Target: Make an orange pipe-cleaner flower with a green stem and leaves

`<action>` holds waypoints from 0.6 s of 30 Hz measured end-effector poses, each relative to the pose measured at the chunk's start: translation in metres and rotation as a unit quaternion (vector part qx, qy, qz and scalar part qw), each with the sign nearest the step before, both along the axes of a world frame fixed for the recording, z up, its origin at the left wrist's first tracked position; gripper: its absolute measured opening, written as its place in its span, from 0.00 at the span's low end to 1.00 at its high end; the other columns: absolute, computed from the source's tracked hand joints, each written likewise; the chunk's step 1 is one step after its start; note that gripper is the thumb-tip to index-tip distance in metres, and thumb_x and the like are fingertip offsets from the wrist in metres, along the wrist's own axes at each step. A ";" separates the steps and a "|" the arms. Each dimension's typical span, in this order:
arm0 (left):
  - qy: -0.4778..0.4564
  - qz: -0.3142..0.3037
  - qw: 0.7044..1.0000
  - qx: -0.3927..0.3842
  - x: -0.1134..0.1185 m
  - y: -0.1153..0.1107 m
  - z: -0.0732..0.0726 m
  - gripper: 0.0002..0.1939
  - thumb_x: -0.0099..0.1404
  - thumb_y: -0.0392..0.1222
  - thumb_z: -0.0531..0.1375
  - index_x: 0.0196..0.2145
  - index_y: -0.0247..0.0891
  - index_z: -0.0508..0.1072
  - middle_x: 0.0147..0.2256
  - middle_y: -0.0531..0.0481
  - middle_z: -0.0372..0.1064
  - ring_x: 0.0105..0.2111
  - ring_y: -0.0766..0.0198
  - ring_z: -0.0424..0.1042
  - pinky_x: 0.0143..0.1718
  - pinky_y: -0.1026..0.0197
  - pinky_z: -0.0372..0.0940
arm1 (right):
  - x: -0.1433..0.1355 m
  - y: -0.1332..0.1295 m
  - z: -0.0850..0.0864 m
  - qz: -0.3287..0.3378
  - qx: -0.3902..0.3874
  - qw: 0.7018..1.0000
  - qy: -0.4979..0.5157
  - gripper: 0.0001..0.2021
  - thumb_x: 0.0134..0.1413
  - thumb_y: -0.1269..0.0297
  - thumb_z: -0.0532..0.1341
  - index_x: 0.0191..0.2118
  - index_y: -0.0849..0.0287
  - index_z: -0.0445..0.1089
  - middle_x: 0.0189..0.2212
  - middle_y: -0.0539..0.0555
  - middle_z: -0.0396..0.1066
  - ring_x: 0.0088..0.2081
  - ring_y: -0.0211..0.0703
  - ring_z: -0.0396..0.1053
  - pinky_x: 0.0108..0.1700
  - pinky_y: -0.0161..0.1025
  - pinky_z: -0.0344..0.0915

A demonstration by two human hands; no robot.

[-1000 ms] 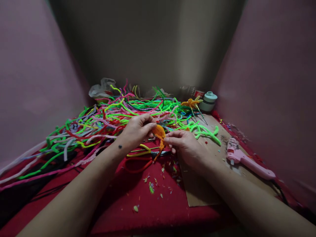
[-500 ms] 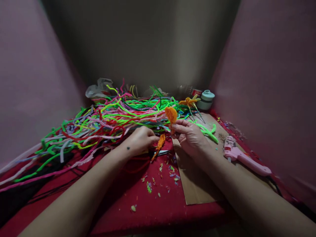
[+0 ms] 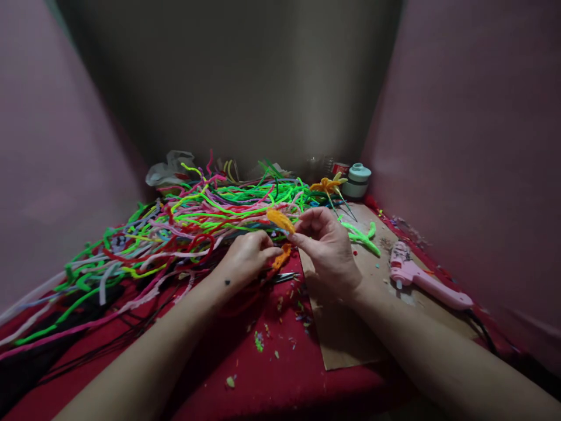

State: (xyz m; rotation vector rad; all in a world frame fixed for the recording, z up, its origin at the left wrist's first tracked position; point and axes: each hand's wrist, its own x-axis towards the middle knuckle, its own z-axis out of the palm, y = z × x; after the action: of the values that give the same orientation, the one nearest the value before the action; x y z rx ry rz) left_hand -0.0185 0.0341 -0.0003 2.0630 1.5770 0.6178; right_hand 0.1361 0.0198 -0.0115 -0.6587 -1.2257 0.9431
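My right hand (image 3: 325, 242) pinches the end of an orange fuzzy petal (image 3: 280, 221) made of pipe cleaner, which points to the upper left. Just left of it, my left hand (image 3: 249, 252) is closed, thumb against fingers, on another orange pipe cleaner piece (image 3: 283, 257) that hangs below the fingertips. Under that piece, metal scissors (image 3: 286, 276) lie on the red cloth, partly hidden. A large heap of coloured pipe cleaners (image 3: 232, 204) spreads behind both hands.
A cardboard sheet (image 3: 346, 345) carries green pipe cleaner pieces (image 3: 362, 238) and a pink glue gun (image 3: 412, 275). Behind stand orange-yellow flowers (image 3: 328, 185) on stems and a pale green jar (image 3: 357, 180). Fuzz scraps (image 3: 258, 341) dot the red cloth (image 3: 272, 392).
The petal in my right hand has tipped from upright to slanting left and turned edge-on. My hands are closer together, and the view has shifted slightly.
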 end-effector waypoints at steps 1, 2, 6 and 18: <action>-0.059 0.002 0.998 0.008 -0.001 0.000 0.004 0.11 0.52 0.48 0.60 0.25 0.36 0.70 0.22 0.52 0.66 0.23 0.65 0.63 0.24 0.64 0.53 | -0.001 -0.002 -0.001 -0.021 0.027 0.999 -0.027 0.13 0.42 0.74 0.65 0.34 0.56 0.62 0.26 0.45 0.65 0.29 0.33 0.64 0.33 0.33 0.64; -0.120 0.001 0.993 0.007 -0.003 0.000 0.007 0.10 0.52 0.46 0.61 0.28 0.36 0.71 0.24 0.52 0.67 0.23 0.66 0.63 0.24 0.65 0.54 | -0.001 -0.003 -0.001 -0.043 0.051 0.996 -0.054 0.13 0.43 0.74 0.64 0.34 0.55 0.62 0.27 0.45 0.65 0.29 0.33 0.65 0.34 0.34 0.64; -0.346 -0.011 0.935 -0.073 -0.012 0.001 0.016 0.10 0.51 0.40 0.62 0.33 0.36 0.71 0.23 0.55 0.65 0.17 0.73 0.57 0.18 0.69 0.52 | -0.002 -0.006 -0.004 -0.103 0.104 0.981 -0.124 0.12 0.45 0.74 0.62 0.36 0.55 0.61 0.28 0.46 0.64 0.29 0.33 0.65 0.34 0.35 0.65; -0.460 -0.038 0.877 -0.135 -0.013 -0.009 0.023 0.08 0.53 0.41 0.66 0.29 0.34 0.73 0.21 0.55 0.64 0.16 0.78 0.59 0.16 0.74 0.52 | -0.001 -0.005 -0.006 -0.132 0.116 0.962 -0.207 0.14 0.47 0.76 0.59 0.41 0.56 0.65 0.28 0.48 0.64 0.29 0.35 0.63 0.33 0.36 0.64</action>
State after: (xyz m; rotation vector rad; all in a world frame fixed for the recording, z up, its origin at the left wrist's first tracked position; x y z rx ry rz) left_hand -0.0313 0.0251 0.0232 1.2747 0.9309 1.0669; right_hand 0.1352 0.0151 -0.0178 -0.8317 -1.5439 0.4381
